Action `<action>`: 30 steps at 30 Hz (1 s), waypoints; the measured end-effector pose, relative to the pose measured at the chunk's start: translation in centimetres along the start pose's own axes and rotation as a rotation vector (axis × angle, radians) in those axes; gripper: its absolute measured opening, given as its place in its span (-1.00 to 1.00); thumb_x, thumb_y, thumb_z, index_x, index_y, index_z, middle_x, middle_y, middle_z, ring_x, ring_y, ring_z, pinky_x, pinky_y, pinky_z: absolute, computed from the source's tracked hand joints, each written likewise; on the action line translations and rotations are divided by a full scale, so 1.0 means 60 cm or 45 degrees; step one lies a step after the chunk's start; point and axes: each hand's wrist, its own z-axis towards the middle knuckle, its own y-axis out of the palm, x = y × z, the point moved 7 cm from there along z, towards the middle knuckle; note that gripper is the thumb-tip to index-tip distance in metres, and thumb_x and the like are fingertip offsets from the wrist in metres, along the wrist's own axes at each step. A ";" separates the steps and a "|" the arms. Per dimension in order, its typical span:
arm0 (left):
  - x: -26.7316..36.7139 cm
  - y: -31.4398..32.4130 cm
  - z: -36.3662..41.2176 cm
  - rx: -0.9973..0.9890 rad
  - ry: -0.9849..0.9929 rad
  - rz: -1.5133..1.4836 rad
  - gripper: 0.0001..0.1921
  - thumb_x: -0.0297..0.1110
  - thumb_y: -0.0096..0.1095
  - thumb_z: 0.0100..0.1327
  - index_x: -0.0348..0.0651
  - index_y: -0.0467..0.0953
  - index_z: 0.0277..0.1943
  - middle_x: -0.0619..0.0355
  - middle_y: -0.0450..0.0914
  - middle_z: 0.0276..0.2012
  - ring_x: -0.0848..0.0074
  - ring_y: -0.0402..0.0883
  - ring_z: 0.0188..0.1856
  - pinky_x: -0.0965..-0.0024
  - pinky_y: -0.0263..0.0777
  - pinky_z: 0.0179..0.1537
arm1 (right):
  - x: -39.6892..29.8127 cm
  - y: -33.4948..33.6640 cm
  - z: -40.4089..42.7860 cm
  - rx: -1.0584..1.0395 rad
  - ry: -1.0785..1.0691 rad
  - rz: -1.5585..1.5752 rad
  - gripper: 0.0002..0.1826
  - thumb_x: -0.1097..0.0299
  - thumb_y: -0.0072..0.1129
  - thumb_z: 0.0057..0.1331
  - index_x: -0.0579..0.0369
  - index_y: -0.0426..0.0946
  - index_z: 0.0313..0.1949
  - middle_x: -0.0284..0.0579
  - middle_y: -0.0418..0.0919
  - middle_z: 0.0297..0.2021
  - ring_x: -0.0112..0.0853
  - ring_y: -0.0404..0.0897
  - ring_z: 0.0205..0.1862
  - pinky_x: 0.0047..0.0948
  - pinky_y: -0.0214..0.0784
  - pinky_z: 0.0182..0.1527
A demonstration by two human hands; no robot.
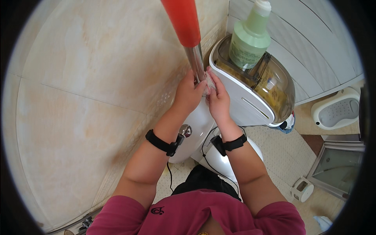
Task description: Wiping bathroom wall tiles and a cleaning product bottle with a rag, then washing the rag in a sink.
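Note:
A pole with an orange-red sleeve [186,23] and a shiny metal lower section [194,58] comes down from the top of the head view. My left hand [188,95] wraps around the low end of the metal, thumb in front. Against its right side, my right hand [219,98] presses a crumpled pale pink-and-white cloth [209,85]. The pole's bottom end is hidden by my hands. Below them is a white, glossy ceramic fixture [198,126] with a round chrome knob [185,130] beside my left forearm.
A white cabinet [243,97] with a smoky see-through lid [273,85] stands close on the right, a green bottle [249,44] on top. Tiled wall [88,64] rises at left. A baby bath [337,108], a small stool [302,189] and black cables [213,167] are further off.

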 end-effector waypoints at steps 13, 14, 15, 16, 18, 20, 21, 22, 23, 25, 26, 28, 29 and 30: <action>0.029 -0.061 -0.047 0.246 -0.038 0.257 -0.58 -0.60 0.06 0.17 -0.36 0.18 0.10 -0.13 0.45 -0.02 0.28 0.49 0.05 0.37 0.38 0.01 | 0.038 0.102 0.084 -0.188 0.139 -0.446 -0.33 0.54 -0.10 0.23 0.42 -0.16 0.26 0.46 0.17 0.13 0.12 0.17 0.22 -0.25 0.08 0.21; 0.028 -0.065 -0.058 0.250 -0.042 0.261 -0.58 -0.60 0.06 0.17 -0.36 0.18 0.10 -0.13 0.45 -0.02 0.28 0.49 0.05 0.37 0.38 0.01 | 0.049 0.109 0.084 -0.193 0.141 -0.442 -0.33 0.54 -0.10 0.23 0.42 -0.16 0.26 0.46 0.17 0.13 0.12 0.17 0.22 -0.25 0.08 0.21; 0.027 -0.064 -0.067 0.233 -0.080 0.349 -0.56 -0.60 0.05 0.18 -0.36 0.14 0.12 -0.17 0.42 0.01 0.24 0.45 0.10 0.35 0.38 0.02 | 0.043 0.110 0.087 -0.165 0.036 -0.452 -0.31 0.57 -0.11 0.21 0.42 -0.20 0.27 0.49 0.09 0.16 0.17 0.05 0.26 -0.21 0.00 0.25; 0.025 -0.063 -0.076 0.215 -0.117 0.437 -0.54 -0.60 0.04 0.18 -0.36 0.11 0.14 -0.22 0.39 0.05 0.20 0.41 0.14 0.34 0.38 0.02 | 0.037 0.109 0.090 -0.136 -0.069 -0.463 -0.29 0.60 -0.12 0.19 0.42 -0.24 0.27 0.52 0.00 0.20 0.23 -0.06 0.29 -0.18 -0.08 0.28; 0.033 -0.072 -0.096 0.204 -0.132 0.415 -0.53 -0.60 0.03 0.19 -0.36 0.11 0.14 -0.22 0.37 0.07 0.18 0.40 0.15 0.33 0.38 0.03 | 0.005 0.112 0.090 -0.130 -0.203 -0.511 -0.25 0.63 -0.13 0.17 0.39 -0.28 0.29 0.55 -0.09 0.21 0.27 -0.14 0.30 -0.15 -0.13 0.29; 0.038 -0.082 -0.114 0.192 -0.152 0.395 -0.53 -0.59 0.03 0.19 -0.36 0.11 0.15 -0.23 0.35 0.08 0.17 0.39 0.16 0.32 0.38 0.04 | -0.045 0.120 0.094 -0.126 -0.331 -0.556 -0.22 0.65 -0.13 0.15 0.36 -0.31 0.30 0.57 -0.18 0.23 0.31 -0.21 0.30 -0.12 -0.18 0.30; 0.042 -0.080 -0.121 0.153 -0.122 0.392 -0.52 -0.59 0.03 0.19 -0.35 0.10 0.16 -0.23 0.35 0.08 0.18 0.39 0.15 0.32 0.37 0.04 | -0.067 0.121 0.103 -0.091 -0.401 -0.597 -0.20 0.67 -0.13 0.13 0.33 -0.33 0.31 0.59 -0.22 0.23 0.31 -0.22 0.30 -0.12 -0.18 0.30; 0.048 -0.077 -0.127 0.115 -0.091 0.390 -0.50 -0.59 0.04 0.18 -0.34 0.09 0.17 -0.22 0.35 0.09 0.18 0.39 0.15 0.32 0.37 0.05 | -0.080 0.123 0.112 -0.056 -0.471 -0.638 -0.17 0.69 -0.13 0.10 0.30 -0.34 0.31 0.61 -0.26 0.23 0.31 -0.22 0.31 -0.12 -0.18 0.30; 0.054 -0.077 -0.132 0.113 -0.090 0.389 -0.50 -0.59 0.04 0.18 -0.34 0.09 0.17 -0.22 0.35 0.09 0.18 0.39 0.15 0.32 0.37 0.05 | -0.078 0.124 0.125 -0.054 -0.472 -0.639 -0.17 0.69 -0.13 0.10 0.30 -0.34 0.31 0.61 -0.26 0.23 0.31 -0.22 0.31 -0.12 -0.18 0.30; 0.055 -0.069 -0.143 0.053 -0.215 0.342 -0.50 -0.58 0.03 0.19 -0.31 0.09 0.19 -0.19 0.36 0.10 0.19 0.40 0.14 0.33 0.37 0.05 | -0.081 0.110 0.154 0.072 -0.482 -0.691 -0.15 0.68 -0.09 0.11 0.25 -0.35 0.32 0.65 -0.28 0.22 0.31 -0.20 0.30 -0.14 -0.17 0.30; 0.053 -0.065 -0.146 0.051 -0.212 0.339 -0.50 -0.58 0.03 0.19 -0.31 0.09 0.19 -0.19 0.36 0.10 0.19 0.40 0.14 0.33 0.37 0.05 | -0.078 0.104 0.169 0.074 -0.484 -0.694 -0.15 0.68 -0.09 0.11 0.25 -0.35 0.32 0.65 -0.28 0.22 0.31 -0.20 0.30 -0.14 -0.17 0.30; 0.051 -0.058 -0.156 0.015 -0.176 0.322 -0.49 -0.58 0.03 0.19 -0.29 0.09 0.20 -0.16 0.37 0.10 0.20 0.41 0.13 0.33 0.37 0.05 | -0.068 0.093 0.187 0.103 -0.399 -0.651 -0.13 0.68 -0.08 0.12 0.23 -0.38 0.32 0.67 -0.28 0.21 0.34 -0.14 0.28 -0.20 -0.10 0.28; 0.052 -0.057 -0.159 0.015 -0.174 0.321 -0.49 -0.58 0.03 0.19 -0.29 0.09 0.20 -0.16 0.37 0.10 0.20 0.41 0.13 0.33 0.37 0.05 | -0.065 0.093 0.188 0.103 -0.401 -0.651 -0.13 0.68 -0.08 0.12 0.23 -0.38 0.32 0.67 -0.28 0.21 0.34 -0.14 0.28 -0.20 -0.10 0.28; 0.051 -0.055 -0.162 -0.015 -0.202 0.326 -0.48 -0.58 0.03 0.19 -0.28 0.09 0.20 -0.16 0.38 0.09 0.20 0.42 0.12 0.34 0.37 0.05 | -0.065 0.094 0.188 0.091 -0.362 -0.645 -0.13 0.68 -0.09 0.13 0.22 -0.40 0.33 0.68 -0.28 0.21 0.34 -0.11 0.27 -0.22 -0.05 0.26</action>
